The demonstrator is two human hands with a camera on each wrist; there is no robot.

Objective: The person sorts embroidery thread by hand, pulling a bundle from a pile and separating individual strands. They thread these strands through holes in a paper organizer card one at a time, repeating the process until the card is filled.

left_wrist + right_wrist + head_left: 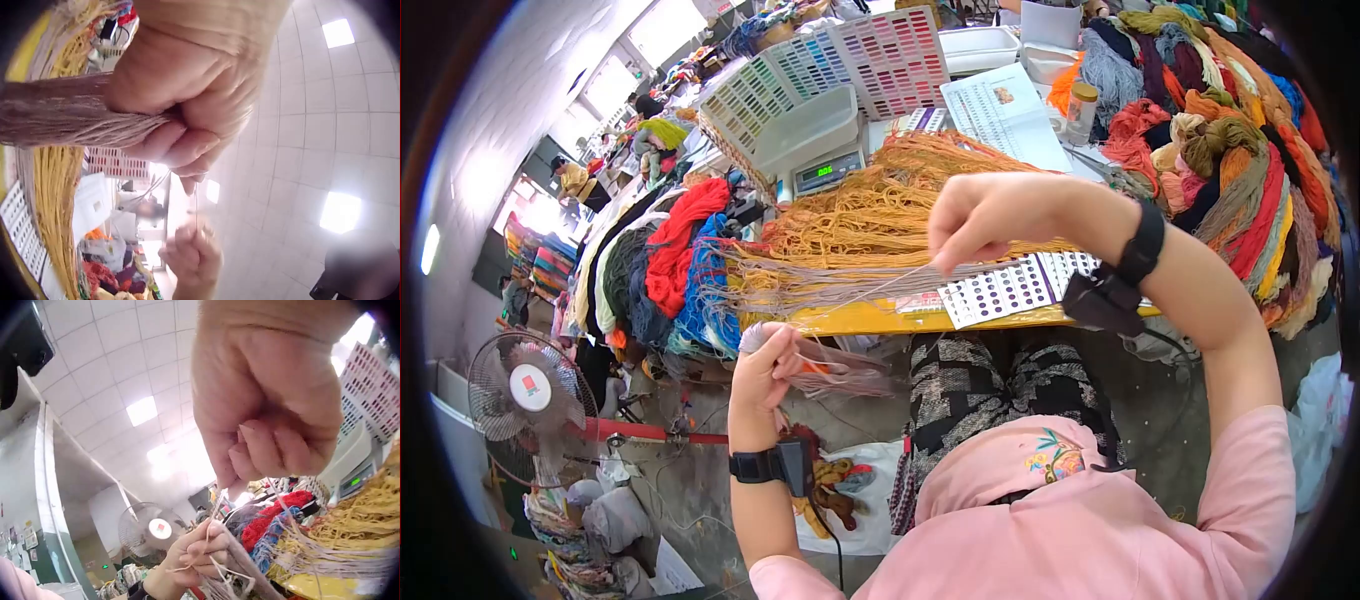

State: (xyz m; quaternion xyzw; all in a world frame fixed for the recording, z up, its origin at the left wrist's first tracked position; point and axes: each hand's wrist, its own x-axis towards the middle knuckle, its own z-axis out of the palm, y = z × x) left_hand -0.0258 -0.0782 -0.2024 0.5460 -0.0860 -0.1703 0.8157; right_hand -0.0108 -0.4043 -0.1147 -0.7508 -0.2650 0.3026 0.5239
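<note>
A long bundle of thin, greyish-purple yarn (56,115) hung with its many strands side by side. The left hand (765,362) was curled around it, in front of the yellow-edged desk (850,321). One thin, pale thread (197,207) ran tight from there to the right hand (990,215), whose fingertips pinched it. Behind them, a big, messy heap of golden yarn (850,225) lay on the desk, and past it sat a scale (828,176) with green numbers.
</note>
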